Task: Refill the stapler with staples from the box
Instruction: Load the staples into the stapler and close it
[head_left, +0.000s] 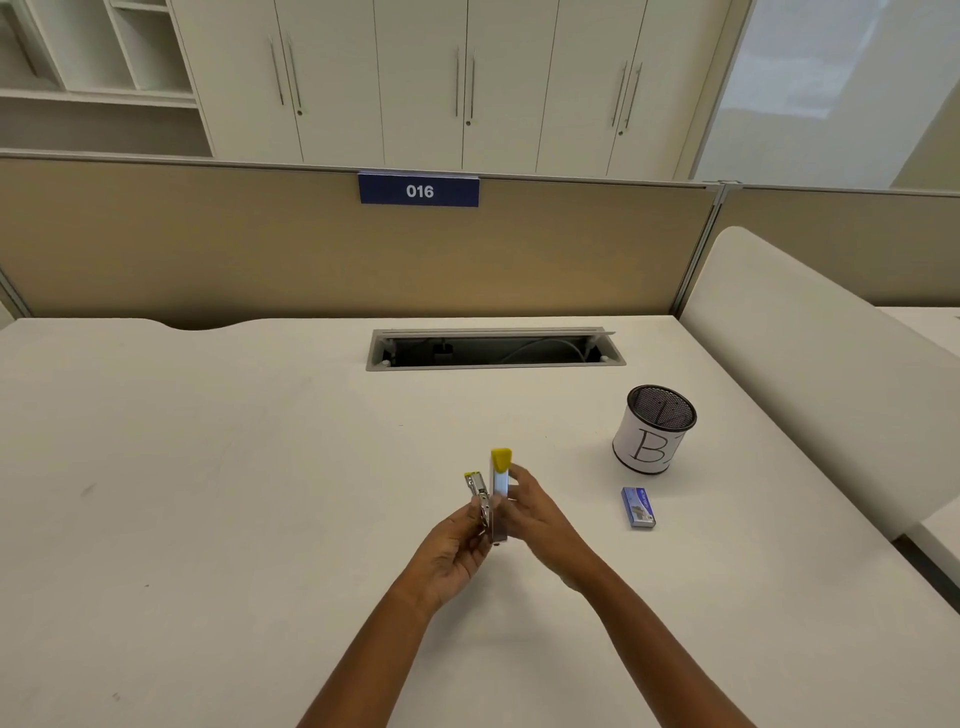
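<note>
Above the middle of the white desk (208, 493) I hold a small metal stapler (500, 488) with yellow plastic tips. It is swung open: its top arm stands upright and its lower metal part leans away to the left. My left hand (457, 551) grips the lower part from the left. My right hand (535, 514) pinches the upright arm from the right. A small blue box of staples (638, 507) lies flat on the desk to the right of my hands, and neither hand touches it.
A black mesh pen cup (653, 429) with a white label marked B stands behind the staple box. An open cable tray (493, 349) is sunk into the desk further back. A tan partition (260, 249) bounds the far edge, a white divider (810, 364) the right.
</note>
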